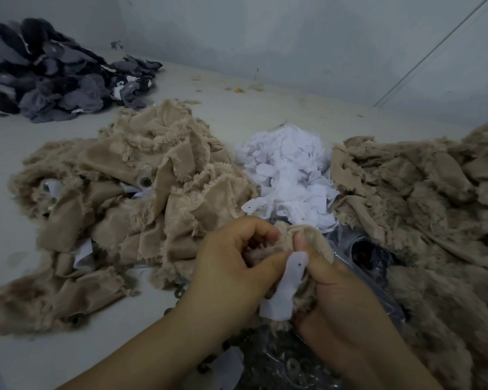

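Pale tabletop [17,136] bears heaps of plush offcuts [141,175]. At lower centre, left hand [231,266] and right hand [335,291] both pinch one tan plush piece [312,237]. Its white strip [286,280] runs top-to-bottom between them, equally near each.

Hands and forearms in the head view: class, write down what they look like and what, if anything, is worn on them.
Left hand and right hand are bare: no gloves, no rings showing. Left forearm and right forearm are bare down to the picture's edge, with no sleeve, watch or bracelet in view. The right thumbnail is short and unpainted.
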The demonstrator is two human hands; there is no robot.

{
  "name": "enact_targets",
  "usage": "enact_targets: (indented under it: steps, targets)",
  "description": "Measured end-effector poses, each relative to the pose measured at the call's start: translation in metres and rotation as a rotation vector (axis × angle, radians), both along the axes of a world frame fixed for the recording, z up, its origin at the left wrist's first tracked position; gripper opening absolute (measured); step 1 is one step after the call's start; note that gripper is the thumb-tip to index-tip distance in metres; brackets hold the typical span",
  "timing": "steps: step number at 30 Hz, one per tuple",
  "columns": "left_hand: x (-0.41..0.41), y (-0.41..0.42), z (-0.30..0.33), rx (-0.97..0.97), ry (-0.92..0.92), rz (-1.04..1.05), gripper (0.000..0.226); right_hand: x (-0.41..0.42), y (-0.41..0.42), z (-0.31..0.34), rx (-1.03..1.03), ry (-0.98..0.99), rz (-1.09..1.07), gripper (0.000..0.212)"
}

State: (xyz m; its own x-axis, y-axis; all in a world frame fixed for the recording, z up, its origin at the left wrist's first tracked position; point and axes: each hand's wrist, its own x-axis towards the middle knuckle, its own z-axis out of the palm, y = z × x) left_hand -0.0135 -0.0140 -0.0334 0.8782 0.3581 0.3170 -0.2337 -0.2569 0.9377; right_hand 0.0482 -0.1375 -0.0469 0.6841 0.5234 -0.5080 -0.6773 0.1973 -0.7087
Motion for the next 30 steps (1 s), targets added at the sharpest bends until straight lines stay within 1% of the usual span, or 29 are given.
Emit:
enact_targets:
  steps: [3,5,6,7,10,12,15,17,20,21,22,23,24,25,26,28,29,30]
  targets:
    - [0.001,0.002,0.002,-0.165,0.006,0.008,0.010,0.001,-0.003,0.001,0.079,-0.058,-0.044,0.044]
    - [0.003,0.002,0.001,-0.262,0.003,-0.005,0.010,-0.002,-0.004,0.003,0.133,-0.066,-0.071,0.026]
    - [0.003,0.001,0.000,-0.304,0.004,-0.014,0.010,-0.002,-0.004,0.003,0.141,-0.057,-0.088,0.023]
    - [0.004,0.001,-0.002,-0.354,0.005,-0.025,0.010,-0.003,-0.004,0.003,0.155,-0.044,-0.089,0.027]
    - [0.006,0.000,-0.005,-0.473,0.012,-0.073,0.012,-0.005,-0.001,0.005,0.179,0.015,-0.084,0.054]
    - [0.007,0.000,-0.006,-0.538,0.027,-0.107,0.013,-0.005,0.001,0.006,0.223,0.048,-0.076,0.063]
    - [0.008,-0.001,-0.003,-0.635,0.052,-0.138,0.016,-0.006,0.001,0.006,0.271,0.057,-0.068,0.062]
    - [0.009,-0.002,-0.001,-0.669,0.054,-0.146,0.013,-0.006,0.001,0.005,0.267,0.057,-0.044,0.060]
    - [0.010,-0.002,-0.002,-0.669,0.070,-0.160,0.013,-0.006,0.001,0.005,0.246,0.084,-0.067,0.064]
    - [0.010,-0.001,-0.002,-0.668,0.076,-0.165,0.013,-0.006,0.000,0.005,0.248,0.068,-0.071,0.061]
    - [0.009,0.000,-0.003,-0.664,0.078,-0.163,0.014,-0.006,0.000,0.006,0.253,0.035,-0.073,0.054]
    - [0.009,0.002,-0.005,-0.640,0.073,-0.155,0.015,-0.005,-0.001,0.006,0.257,-0.001,-0.075,0.040]
    - [0.009,0.003,-0.006,-0.595,0.063,-0.146,0.016,-0.005,-0.002,0.007,0.259,-0.024,-0.077,0.025]
    - [0.008,0.004,-0.007,-0.545,0.051,-0.139,0.016,-0.006,-0.002,0.008,0.272,-0.048,-0.084,0.023]
    - [0.007,0.004,-0.007,-0.498,0.038,-0.134,0.016,-0.005,-0.002,0.008,0.268,-0.065,-0.097,0.028]
    - [0.007,0.005,-0.008,-0.375,0.019,-0.105,0.020,-0.005,-0.001,0.006,0.255,-0.090,-0.097,0.020]
    - [0.007,0.005,-0.008,-0.317,0.012,-0.081,0.020,-0.005,-0.001,0.005,0.246,-0.092,-0.092,0.016]
    - [0.007,0.005,-0.008,-0.287,0.006,-0.066,0.017,-0.005,-0.001,0.004,0.234,-0.089,-0.086,0.016]
